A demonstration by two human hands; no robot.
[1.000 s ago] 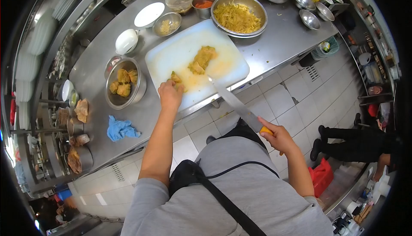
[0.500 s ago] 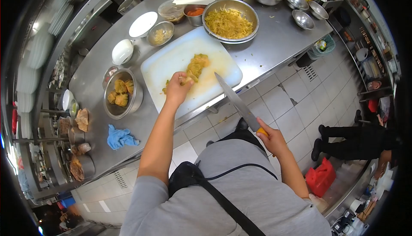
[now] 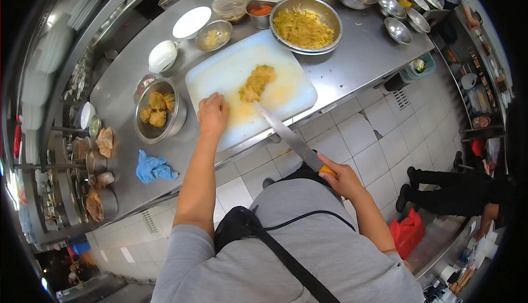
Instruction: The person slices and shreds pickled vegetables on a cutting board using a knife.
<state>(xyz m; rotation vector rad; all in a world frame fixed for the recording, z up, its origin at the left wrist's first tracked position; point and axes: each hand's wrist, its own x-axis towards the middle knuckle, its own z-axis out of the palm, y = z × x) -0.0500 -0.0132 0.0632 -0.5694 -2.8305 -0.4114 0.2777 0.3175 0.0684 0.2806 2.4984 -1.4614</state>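
Observation:
My right hand point(image 3: 342, 181) grips the orange handle of a large kitchen knife point(image 3: 294, 142). The blade points up and left, its tip over the white cutting board point(image 3: 297, 80) beside a clump of yellow-green vegetable point(image 3: 257, 84) that looks like pickled mustard greens. My left hand point(image 3: 213, 115) rests on the board's left part, fingers curled down, apart from the clump. Whatever lies under those fingers is hidden. A steel bowl point(image 3: 179, 117) left of the board holds several similar vegetable lumps point(image 3: 157, 105).
A steel bowl point(image 3: 336, 19) of shredded yellow vegetable stands behind the board. Around it are a small bowl of chopped bits point(image 3: 213, 37), a white plate point(image 3: 192, 22) and a white bowl point(image 3: 163, 57). A blue cloth point(image 3: 154, 167) lies front left. Another person's dark-clothed legs point(image 3: 440, 192) show at right.
My left hand has left the vegetable clump and moved left, over where small green scraps lay. The knife tip has come left and slightly down, nearer the clump's lower end. The view has shifted slightly.

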